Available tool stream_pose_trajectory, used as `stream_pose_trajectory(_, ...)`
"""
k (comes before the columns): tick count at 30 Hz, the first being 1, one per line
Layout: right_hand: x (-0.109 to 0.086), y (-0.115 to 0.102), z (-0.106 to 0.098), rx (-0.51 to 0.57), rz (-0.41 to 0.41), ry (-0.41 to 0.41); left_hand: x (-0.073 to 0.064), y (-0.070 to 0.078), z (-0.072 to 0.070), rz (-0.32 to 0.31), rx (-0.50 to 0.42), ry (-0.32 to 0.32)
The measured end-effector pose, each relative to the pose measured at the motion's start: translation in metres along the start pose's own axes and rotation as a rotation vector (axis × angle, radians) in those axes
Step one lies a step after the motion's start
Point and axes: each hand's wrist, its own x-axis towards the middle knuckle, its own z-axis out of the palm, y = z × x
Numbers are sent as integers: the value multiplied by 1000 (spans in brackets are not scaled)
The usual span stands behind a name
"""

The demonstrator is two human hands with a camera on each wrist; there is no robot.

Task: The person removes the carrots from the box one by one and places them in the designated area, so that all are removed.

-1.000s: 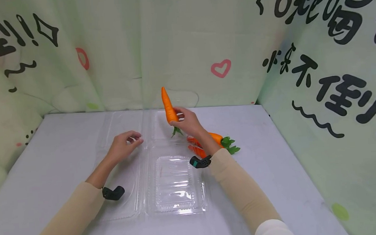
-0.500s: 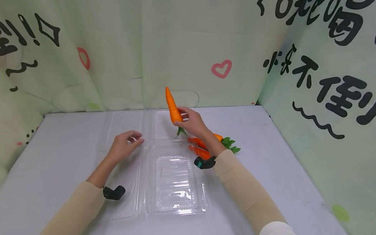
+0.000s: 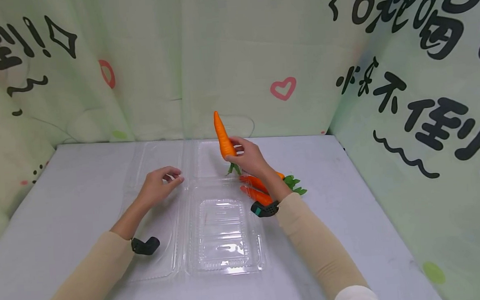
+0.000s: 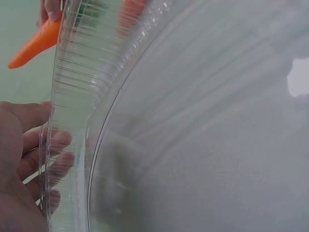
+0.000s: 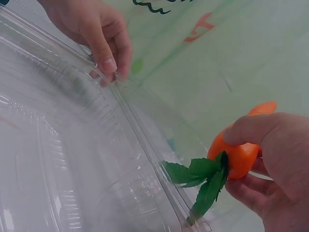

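Note:
My right hand holds an orange carrot by its thick end, with the tip pointing up and the green leaves hanging below. A clear plastic clamshell container lies spread open on the table, long side toward me. At its middle ridge, my left hand pinches the clear rim: the thumb shows on one side, the other fingers through the plastic. More orange carrots with leafy tops lie on the right beneath my right forearm, their tips overlapped by clear plastic.
The table is covered in a pale cloth. Behind and at both sides hang light green curtains with black lettering and red hearts. Dark wrist cameras sit on both wrists.
My right hand has shifted slightly to the right with the carrot, uncovering more of the carrots' tips below. The left hand stays in place at the plastic rim.

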Motion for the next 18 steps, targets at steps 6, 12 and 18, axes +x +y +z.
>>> stream_pose_trajectory(6, -3, 2, -4, -10, -11, -5, -1, 2, -1, 12, -2, 7)
stream_pose_trajectory(12, -6, 1, -7, -24, -11, -6, -1, 2, -1, 24, -15, 12)
stream_pose_trajectory(18, -7, 2, -10, -37, 5, -9, 0, 1, -1, 29, -14, 12)
